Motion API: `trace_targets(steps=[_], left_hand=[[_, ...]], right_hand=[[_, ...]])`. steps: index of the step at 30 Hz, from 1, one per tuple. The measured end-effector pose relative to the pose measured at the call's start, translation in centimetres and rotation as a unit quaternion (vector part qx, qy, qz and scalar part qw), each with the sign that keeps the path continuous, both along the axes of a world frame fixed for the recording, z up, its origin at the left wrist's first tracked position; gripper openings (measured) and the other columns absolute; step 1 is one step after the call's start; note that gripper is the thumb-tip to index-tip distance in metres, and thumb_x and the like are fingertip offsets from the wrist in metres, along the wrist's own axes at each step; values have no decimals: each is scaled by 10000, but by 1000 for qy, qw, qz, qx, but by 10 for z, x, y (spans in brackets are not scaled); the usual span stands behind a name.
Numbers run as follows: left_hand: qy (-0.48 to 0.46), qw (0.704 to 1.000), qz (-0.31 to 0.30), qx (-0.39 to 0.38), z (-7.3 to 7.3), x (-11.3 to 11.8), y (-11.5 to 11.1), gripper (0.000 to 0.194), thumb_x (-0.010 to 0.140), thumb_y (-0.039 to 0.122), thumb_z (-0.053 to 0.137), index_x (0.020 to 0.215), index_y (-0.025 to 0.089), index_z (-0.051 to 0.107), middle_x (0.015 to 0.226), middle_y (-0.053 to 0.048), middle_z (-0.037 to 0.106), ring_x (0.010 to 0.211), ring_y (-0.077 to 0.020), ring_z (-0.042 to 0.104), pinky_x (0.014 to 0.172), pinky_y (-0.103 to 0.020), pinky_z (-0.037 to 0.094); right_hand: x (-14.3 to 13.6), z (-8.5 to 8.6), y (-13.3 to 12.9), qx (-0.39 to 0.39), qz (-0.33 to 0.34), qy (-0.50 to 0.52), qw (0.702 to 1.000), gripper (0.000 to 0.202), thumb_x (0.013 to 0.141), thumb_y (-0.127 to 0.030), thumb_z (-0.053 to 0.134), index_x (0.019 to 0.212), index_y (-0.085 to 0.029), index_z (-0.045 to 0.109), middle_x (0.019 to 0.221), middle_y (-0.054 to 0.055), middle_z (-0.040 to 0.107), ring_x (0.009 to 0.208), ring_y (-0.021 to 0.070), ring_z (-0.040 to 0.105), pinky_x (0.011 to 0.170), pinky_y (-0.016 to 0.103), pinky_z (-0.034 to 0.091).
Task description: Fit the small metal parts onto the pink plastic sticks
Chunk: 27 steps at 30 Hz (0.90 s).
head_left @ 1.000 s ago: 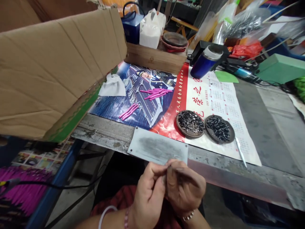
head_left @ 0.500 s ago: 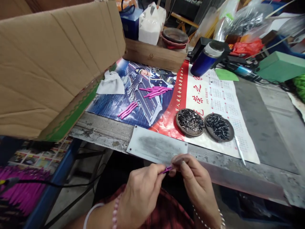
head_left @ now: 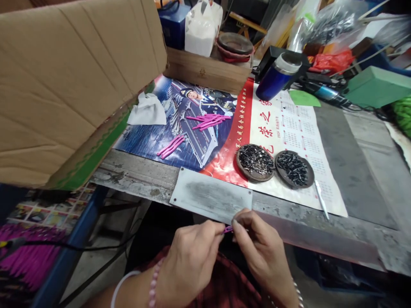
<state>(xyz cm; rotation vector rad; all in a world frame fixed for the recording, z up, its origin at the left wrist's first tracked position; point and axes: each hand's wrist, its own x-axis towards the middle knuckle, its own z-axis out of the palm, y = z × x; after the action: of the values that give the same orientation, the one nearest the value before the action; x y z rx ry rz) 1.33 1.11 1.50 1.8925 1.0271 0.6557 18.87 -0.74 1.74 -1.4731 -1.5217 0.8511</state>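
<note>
Close to the table's front edge, my left hand (head_left: pixel 195 252) pinches a slim magenta stick (head_left: pixel 228 229), mostly hidden by the fingers. At its exposed end, the thumb and forefinger of my right hand (head_left: pixel 257 244) are closed together; what lies between them is too small to make out. Just beyond the hands lies a grey-white plate (head_left: pixel 208 194) with a dark smudged middle. More magenta sticks (head_left: pixel 210 121) rest in a pile on the poster, and a few others (head_left: pixel 171 146) lie nearer. Two round dishes hold small metal parts (head_left: pixel 256 160) and dark pin-like pieces (head_left: pixel 293 169).
A large cardboard box (head_left: pixel 80 85) stands at the left. A white pen-like tool (head_left: pixel 322 200) lies right of the dishes. Farther back are a blue tumbler (head_left: pixel 278 77), a grey cloth (head_left: pixel 147 110) and a green box (head_left: pixel 379 87). Many magenta sticks (head_left: pixel 28 252) fill the lower left.
My right thumb and fingertips have shifted slightly left and closed in at the end of the magenta stick. The left hand keeps its pinch. The camera view has moved slightly.
</note>
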Motion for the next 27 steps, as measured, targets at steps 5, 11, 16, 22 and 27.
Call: trace_targets(steps=[5, 11, 16, 22, 27], left_hand=[[-170, 913, 3, -372, 1, -1, 15, 187, 1005, 316, 489, 975, 176, 609, 687, 9, 653, 494, -80, 504, 490, -192, 368], [-253, 838, 50, -482, -6, 0, 22, 207, 944, 356, 583, 976, 152, 575, 633, 23, 643, 364, -17, 303, 385, -164, 173], [-237, 861, 66, -445, -7, 0, 24, 225, 954, 375, 574, 999, 157, 600, 714, 12, 648, 380, -17, 343, 386, -161, 223], [-102, 969, 123, -188, -5, -8, 52, 210, 998, 290, 484, 1050, 173, 651, 657, 31, 579, 539, -103, 542, 523, -203, 430], [47, 978, 174, 103, -6, -17, 114, 175, 955, 146, 491, 1017, 171, 653, 974, -76, 680, 909, -201, 657, 809, -314, 515]], right_hand=[[7, -7, 5, -35, -29, 31, 999, 282, 1027, -324, 516, 791, -198, 601, 602, -27, 580, 557, 115, 586, 541, 195, 459], [21, -15, 6, -18, -91, 27, 995, 213, 1012, -337, 560, 874, -201, 649, 645, -24, 624, 545, 106, 608, 537, 176, 488], [26, -16, 8, 19, -115, -21, 993, 210, 994, -325, 576, 844, -198, 650, 669, -12, 632, 537, 110, 613, 509, 174, 483], [27, -28, 12, 54, -179, -75, 980, 218, 972, -369, 597, 855, -198, 665, 673, -3, 659, 561, 140, 633, 558, 213, 489], [26, -45, 15, 106, -186, -95, 972, 220, 969, -396, 606, 896, -203, 682, 725, 4, 696, 584, 147, 659, 589, 221, 492]])
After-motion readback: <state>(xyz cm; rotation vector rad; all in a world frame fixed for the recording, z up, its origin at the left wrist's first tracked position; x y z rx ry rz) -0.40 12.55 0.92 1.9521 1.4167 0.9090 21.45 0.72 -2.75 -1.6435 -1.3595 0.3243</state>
